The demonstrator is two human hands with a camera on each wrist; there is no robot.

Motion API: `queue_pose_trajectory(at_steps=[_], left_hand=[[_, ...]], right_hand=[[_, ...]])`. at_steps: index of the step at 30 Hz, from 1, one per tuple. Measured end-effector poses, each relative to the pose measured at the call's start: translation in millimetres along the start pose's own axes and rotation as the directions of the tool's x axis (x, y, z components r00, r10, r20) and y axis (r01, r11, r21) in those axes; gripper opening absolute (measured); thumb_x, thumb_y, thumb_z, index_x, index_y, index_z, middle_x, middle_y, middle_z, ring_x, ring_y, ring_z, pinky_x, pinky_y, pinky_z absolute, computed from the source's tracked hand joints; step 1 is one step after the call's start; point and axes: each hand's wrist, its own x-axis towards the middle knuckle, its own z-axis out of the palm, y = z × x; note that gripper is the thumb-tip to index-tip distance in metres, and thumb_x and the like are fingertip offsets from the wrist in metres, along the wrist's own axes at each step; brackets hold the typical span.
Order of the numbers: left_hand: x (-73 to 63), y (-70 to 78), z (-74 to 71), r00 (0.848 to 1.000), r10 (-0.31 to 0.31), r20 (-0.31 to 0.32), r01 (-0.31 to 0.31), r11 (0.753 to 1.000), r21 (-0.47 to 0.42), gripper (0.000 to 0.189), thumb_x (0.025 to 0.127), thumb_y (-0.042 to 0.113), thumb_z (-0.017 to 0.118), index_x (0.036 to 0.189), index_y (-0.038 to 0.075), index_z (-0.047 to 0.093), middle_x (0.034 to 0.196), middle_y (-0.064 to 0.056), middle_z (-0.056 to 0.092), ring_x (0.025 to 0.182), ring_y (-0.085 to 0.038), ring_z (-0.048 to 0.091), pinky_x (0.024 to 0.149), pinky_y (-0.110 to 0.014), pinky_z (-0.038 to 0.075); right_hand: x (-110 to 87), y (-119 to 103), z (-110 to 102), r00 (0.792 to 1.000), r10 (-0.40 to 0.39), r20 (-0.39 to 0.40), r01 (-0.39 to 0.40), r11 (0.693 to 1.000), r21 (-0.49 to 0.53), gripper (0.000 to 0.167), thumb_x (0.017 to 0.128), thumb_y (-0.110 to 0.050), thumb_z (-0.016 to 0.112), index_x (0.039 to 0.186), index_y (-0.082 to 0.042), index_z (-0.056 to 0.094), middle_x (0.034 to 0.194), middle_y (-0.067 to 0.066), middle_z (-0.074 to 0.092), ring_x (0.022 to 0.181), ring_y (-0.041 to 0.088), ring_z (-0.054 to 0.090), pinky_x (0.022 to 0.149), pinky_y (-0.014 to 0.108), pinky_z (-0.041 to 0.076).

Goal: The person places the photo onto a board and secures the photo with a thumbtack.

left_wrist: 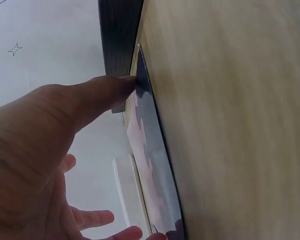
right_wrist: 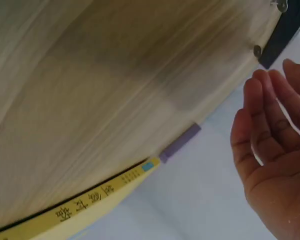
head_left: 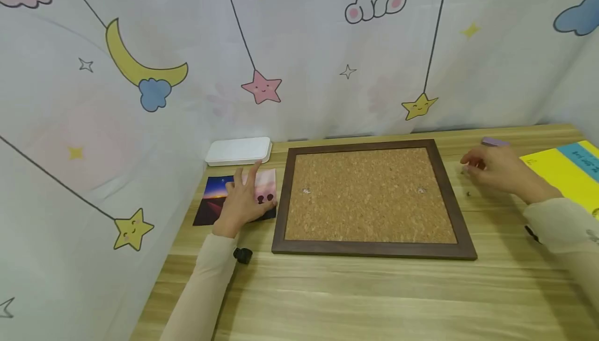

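Observation:
My left hand reaches over two picture prints at the left, its fingers spread. One print has a blue and orange sky over dark ground; the other print is pink with dark silhouettes. In the left wrist view the thumb rests at the pink print's edge. My right hand hovers right of the framed corkboard, fingers loosely bent with nothing seen between them. Close by lie small metallic tack-like pieces, tiny in the head view. The corkboard lies flat, with small whitish marks on its cork.
A white flat case stands behind the prints, near the curtain. At the far right lies a yellow book or folder with a blue band. A small purple block sits by the table's back edge.

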Motion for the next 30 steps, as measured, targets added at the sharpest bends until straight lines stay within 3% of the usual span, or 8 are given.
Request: queue_pose_trajectory(at_steps=[4, 10, 13, 19, 26, 30], left_hand=[[-0.7, 0.6, 0.7, 0.999, -0.044, 0.016, 0.044, 0.999, -0.018, 0.110, 0.091, 0.050, 0.081, 0.172, 0.035, 0.007, 0.174, -0.035, 0.006, 0.140, -0.069, 0.033, 0.098, -0.080, 0.050], [1.1, 2.6, 0.9, 0.997, -0.076, 0.023, 0.077, 0.997, -0.030, 0.109, 0.091, 0.048, 0.082, 0.172, 0.034, 0.011, 0.174, -0.033, 0.008, 0.141, -0.067, 0.032, 0.093, -0.078, 0.053], [2.8, 3.5, 1.2, 0.995, -0.099, 0.015, 0.100, 0.994, -0.042, 0.107, 0.090, 0.048, 0.084, 0.171, 0.032, 0.017, 0.174, -0.031, 0.009, 0.143, -0.065, 0.029, 0.102, -0.080, 0.046], [4.3, 6.7, 0.0, 0.993, -0.102, -0.051, 0.097, 0.991, -0.089, 0.102, 0.084, 0.044, 0.092, 0.166, 0.019, 0.035, 0.171, -0.038, 0.008, 0.142, -0.066, 0.021, 0.111, -0.077, 0.034], [5.0, 6.3, 1.8, 0.992, -0.076, -0.097, 0.070, 0.996, -0.063, 0.096, 0.082, 0.043, 0.094, 0.155, 0.002, 0.049, 0.153, -0.045, 0.042, 0.140, -0.063, 0.033, 0.116, -0.071, 0.024], [7.1, 0.1, 1.2, 0.993, -0.066, -0.095, 0.058, 0.995, -0.086, 0.087, 0.087, 0.035, 0.089, 0.153, -0.007, 0.050, 0.146, -0.041, 0.055, 0.138, -0.059, 0.044, 0.117, -0.069, 0.025]], right_hand=[[2.5, 2.2, 4.9, 0.995, 0.078, 0.062, -0.081, 0.996, 0.043, 0.009, 0.094, -0.005, 0.078, 0.100, 0.001, 0.078, 0.078, -0.002, 0.072, 0.067, -0.002, 0.052, 0.061, 0.025, 0.047], [7.0, 1.2, 5.4, 0.966, 0.184, 0.182, -0.198, 0.978, 0.063, 0.014, 0.099, -0.011, 0.074, 0.105, 0.001, 0.079, 0.083, 0.001, 0.076, 0.072, 0.008, 0.059, 0.064, 0.028, 0.047], [10.2, -1.2, 4.3, 0.959, 0.199, 0.204, -0.216, 0.974, 0.064, 0.014, 0.098, -0.010, 0.074, 0.104, 0.001, 0.080, 0.085, 0.004, 0.078, 0.074, 0.012, 0.063, 0.065, 0.031, 0.049], [12.6, -5.0, 0.4, 0.954, 0.214, 0.210, -0.232, 0.970, 0.066, 0.012, 0.096, -0.005, 0.073, 0.101, 0.002, 0.080, 0.088, 0.012, 0.081, 0.074, 0.016, 0.067, 0.065, 0.034, 0.052], [10.6, -8.0, -3.4, 0.951, 0.230, 0.209, -0.248, 0.966, 0.066, 0.015, 0.096, -0.001, 0.069, 0.105, 0.004, 0.080, 0.095, 0.018, 0.081, 0.081, 0.026, 0.071, 0.069, 0.039, 0.054], [8.4, -7.9, -4.1, 0.952, 0.235, 0.196, -0.252, 0.965, 0.066, 0.013, 0.097, -0.002, 0.069, 0.103, 0.003, 0.079, 0.088, 0.012, 0.080, 0.078, 0.022, 0.068, 0.069, 0.037, 0.053]])
